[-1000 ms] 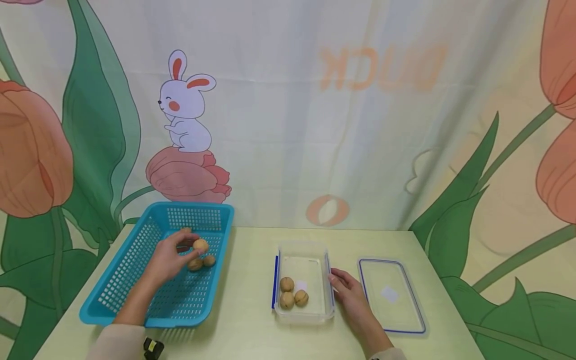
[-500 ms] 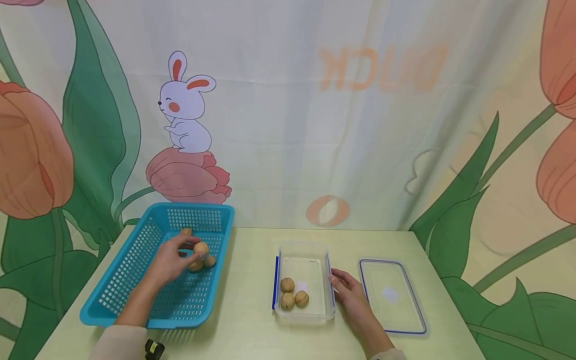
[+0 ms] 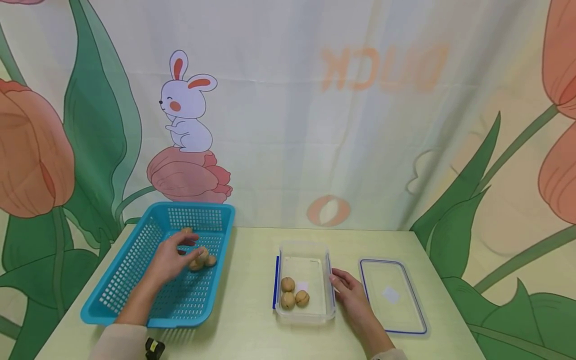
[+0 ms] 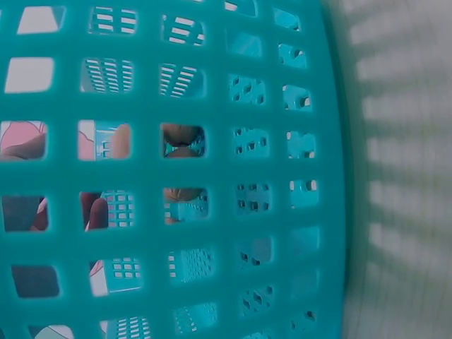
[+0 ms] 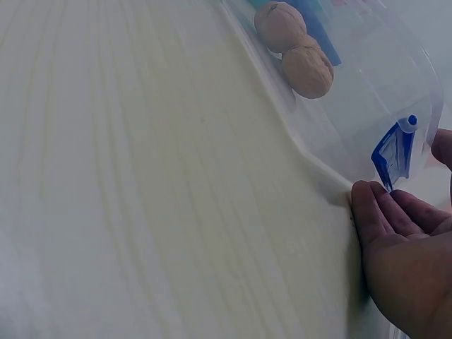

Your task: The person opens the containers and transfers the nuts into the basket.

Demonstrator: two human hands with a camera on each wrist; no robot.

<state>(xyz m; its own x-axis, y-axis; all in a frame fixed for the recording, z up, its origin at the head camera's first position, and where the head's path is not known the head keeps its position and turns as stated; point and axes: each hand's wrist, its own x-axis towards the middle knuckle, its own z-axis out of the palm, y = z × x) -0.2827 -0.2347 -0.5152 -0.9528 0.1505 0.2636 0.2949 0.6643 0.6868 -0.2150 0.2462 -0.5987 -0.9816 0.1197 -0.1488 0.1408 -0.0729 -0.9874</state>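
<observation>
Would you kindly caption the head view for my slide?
Left hand near walnuts in blue basket, right hand touching clear box.

1. The basket [image 3: 180, 322] sits at your left on the surface [image 3: 247, 290].
2. Inside it, nuts [image 3: 211, 260] lie just right of your left grip [image 3: 168, 259], one behind it.
3. Right of that, the box [image 3: 306, 317] bears three nuts, near left.
4. Your right grip [image 3: 352, 296] touches its right side; the lid [image 3: 400, 315] lies farther right.
</observation>
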